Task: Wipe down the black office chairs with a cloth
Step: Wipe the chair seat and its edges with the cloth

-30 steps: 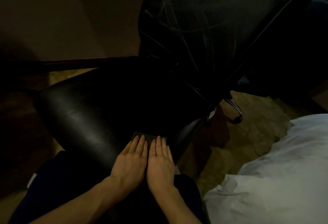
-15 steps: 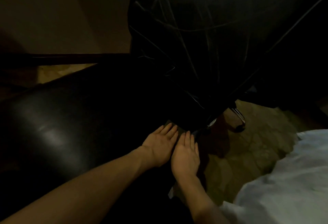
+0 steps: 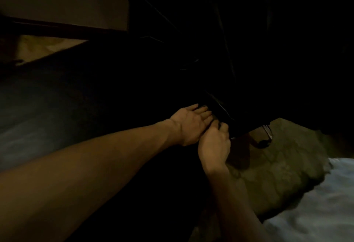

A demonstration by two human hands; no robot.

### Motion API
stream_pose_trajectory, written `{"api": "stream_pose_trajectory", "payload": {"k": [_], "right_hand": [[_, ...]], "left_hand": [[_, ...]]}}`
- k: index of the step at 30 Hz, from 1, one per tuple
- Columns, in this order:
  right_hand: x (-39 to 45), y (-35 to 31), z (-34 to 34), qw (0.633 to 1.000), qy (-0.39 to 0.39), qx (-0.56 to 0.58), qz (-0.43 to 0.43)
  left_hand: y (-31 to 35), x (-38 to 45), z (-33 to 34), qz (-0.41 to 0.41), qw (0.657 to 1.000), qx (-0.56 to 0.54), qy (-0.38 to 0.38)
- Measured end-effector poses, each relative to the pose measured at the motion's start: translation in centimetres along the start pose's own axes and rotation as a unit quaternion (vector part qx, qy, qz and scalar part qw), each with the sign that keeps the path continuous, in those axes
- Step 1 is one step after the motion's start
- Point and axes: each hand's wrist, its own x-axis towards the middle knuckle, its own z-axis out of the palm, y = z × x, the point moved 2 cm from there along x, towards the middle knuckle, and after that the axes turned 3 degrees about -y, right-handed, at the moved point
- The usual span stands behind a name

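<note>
A very dark view looking down from a person's head at a black office chair (image 3: 72,96). Its seat fills the left and middle of the frame, with a faint sheen at the lower left, and its backrest (image 3: 220,31) rises as a black mass across the upper middle and upper right.

Both bare forearms reach in from the bottom edge and meet just right of centre, at the crease where seat and backrest join. The left hand (image 3: 191,124) lies flat, fingers straight and together, pressing down on the seat. The right hand (image 3: 214,144) touches it on the lower right side, fingers curled under; what they hold is too dark to tell for certain. The cloth (image 3: 204,106) shows only as a dim dark edge just beyond the left fingertips, apparently under the hands and pushed up against the crease.

To the right of the hands, a curved metal piece (image 3: 267,135) hangs under the chair above a mottled brownish floor (image 3: 277,165). A pale, rumpled fabric (image 3: 316,203) fills the lower right corner.

What could go wrong, as a judgement: the cloth could bunch up or get wedged in the crease, so the hands slide over it and leave the seam unwiped. Leaning with both hands on the back of the seat could tip or roll the chair if it stands on wheels. In this low light, dirt on black upholstery is easy to miss.

No brand, label or readable writing is visible anywhere.
</note>
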Motion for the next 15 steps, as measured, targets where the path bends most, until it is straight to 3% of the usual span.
{"api": "stream_pose_trajectory", "payload": {"k": [6,15], "right_hand": [[2.9,-7.0,-1.3,0.998,0.015,-0.059,-0.013],[8.0,-20.1,-2.3,0.996,0.000,-0.039,-0.086]], "left_hand": [[-6.9,-0.9,-0.3,-0.020,0.998,-0.010,0.053],[-20.6,-3.9,-0.8,-0.074,0.995,0.000,0.071]]}}
